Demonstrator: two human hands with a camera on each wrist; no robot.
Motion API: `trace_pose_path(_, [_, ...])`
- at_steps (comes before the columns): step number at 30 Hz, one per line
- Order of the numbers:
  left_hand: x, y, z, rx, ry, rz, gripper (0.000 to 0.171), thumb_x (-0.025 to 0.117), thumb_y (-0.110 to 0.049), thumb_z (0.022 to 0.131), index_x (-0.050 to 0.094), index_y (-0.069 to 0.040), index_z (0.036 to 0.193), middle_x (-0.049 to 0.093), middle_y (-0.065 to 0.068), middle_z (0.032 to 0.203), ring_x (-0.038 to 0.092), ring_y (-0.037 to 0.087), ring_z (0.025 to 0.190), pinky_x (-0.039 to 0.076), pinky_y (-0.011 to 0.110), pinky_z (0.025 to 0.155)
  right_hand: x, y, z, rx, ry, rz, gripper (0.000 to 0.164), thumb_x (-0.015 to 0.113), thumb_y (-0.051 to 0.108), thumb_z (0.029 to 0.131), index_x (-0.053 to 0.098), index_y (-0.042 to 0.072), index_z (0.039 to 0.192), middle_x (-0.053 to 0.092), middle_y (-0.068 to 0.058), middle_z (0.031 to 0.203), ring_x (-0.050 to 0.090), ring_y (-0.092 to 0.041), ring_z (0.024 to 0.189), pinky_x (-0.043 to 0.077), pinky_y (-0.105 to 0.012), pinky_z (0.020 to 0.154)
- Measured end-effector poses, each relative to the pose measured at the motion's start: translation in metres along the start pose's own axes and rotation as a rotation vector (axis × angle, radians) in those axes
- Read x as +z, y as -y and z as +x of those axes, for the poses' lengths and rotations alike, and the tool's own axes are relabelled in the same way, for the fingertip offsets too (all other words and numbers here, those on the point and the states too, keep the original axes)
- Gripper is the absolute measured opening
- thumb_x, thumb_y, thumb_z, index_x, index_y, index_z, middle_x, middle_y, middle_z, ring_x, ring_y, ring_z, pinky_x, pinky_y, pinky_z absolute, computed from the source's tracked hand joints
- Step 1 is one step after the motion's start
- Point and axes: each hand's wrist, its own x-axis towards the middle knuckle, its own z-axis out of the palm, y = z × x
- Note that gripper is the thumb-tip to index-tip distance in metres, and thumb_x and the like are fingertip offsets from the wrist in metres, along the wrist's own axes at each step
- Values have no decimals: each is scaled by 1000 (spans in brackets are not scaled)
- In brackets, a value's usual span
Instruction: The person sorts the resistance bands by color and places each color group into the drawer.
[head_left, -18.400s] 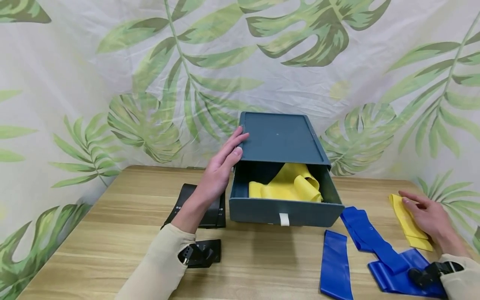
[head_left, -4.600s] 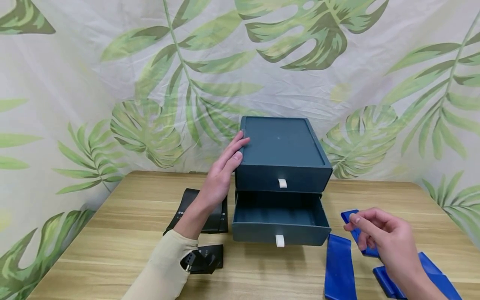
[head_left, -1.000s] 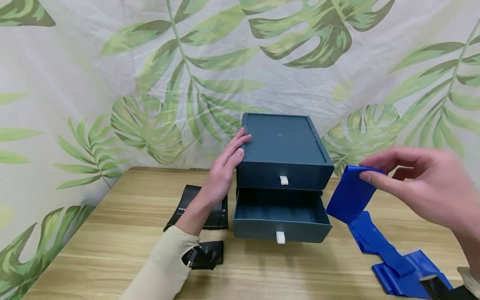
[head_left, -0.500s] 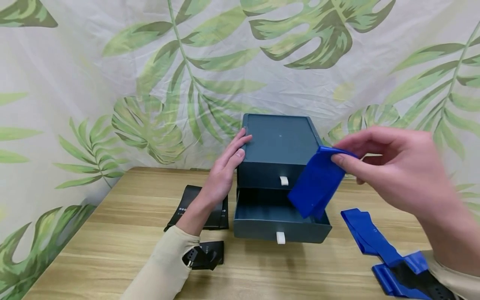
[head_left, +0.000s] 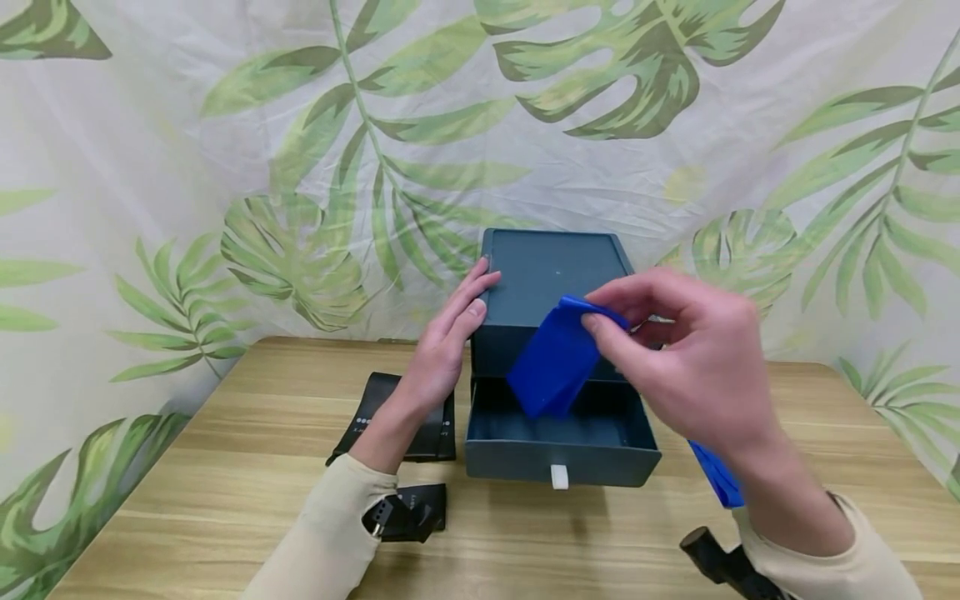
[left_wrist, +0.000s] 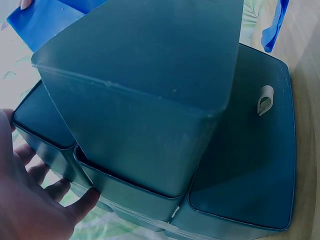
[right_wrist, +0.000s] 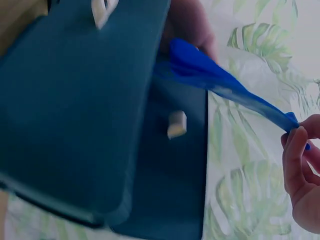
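A dark teal drawer unit [head_left: 551, 283] stands on the table with its top drawer shut and the drawer below pulled out. My left hand [head_left: 442, 346] rests against the unit's upper left side, fingers extended; the left wrist view shows it along the casing. Between thumb and fingers, my right hand [head_left: 697, 367] pinches the upper edge of a folded blue resistance band [head_left: 558, 362]. The band hangs tilted above the pulled-out drawer [head_left: 517, 462], partly hiding its inside. In the right wrist view the band [right_wrist: 220, 85] stretches out thin from the fingertips.
Folded black resistance bands [head_left: 435, 433] lie left of the unit, partly behind my left forearm. Another black band [head_left: 431, 500] is nearer the front. More blue band [head_left: 716, 475] lies at right, mostly hidden by my right arm. Below the pulled-out drawer is a closed drawer [left_wrist: 250, 150].
Since the first frame, the top drawer holding yellow bands has shut and the lower one has opened. My right hand has lifted a blue band and carried it left over that drawer.
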Motion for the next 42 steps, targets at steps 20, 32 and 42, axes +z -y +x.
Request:
trace_pose_path(20, [2, 0, -1, 3, -2, 12, 49, 36, -31, 116, 44, -17, 162, 20, -7, 179, 14, 14, 167, 15, 55, 134, 53, -5, -39, 144, -52, 28, 13, 84, 2, 88, 82, 10, 98, 78, -1, 86, 68, -7, 70, 58, -17, 67])
trace_pose_path(32, [4, 1, 0, 17, -6, 17, 48, 36, -30, 116, 45, -15, 161, 20, -6, 179, 15, 13, 166, 17, 55, 134, 56, -26, -66, 166, 97, -325, 15, 88, 7, 85, 80, 12, 97, 72, -1, 83, 59, -5, 68, 54, -23, 63])
trace_pose_path(42, [2, 0, -1, 20, -11, 6, 49, 36, -29, 116, 44, -13, 161, 20, -5, 179, 14, 14, 166, 15, 54, 134, 47, -34, -61, 396, 317, -552, 18, 88, 28, 87, 81, 15, 98, 79, -2, 91, 69, -21, 82, 53, -33, 63])
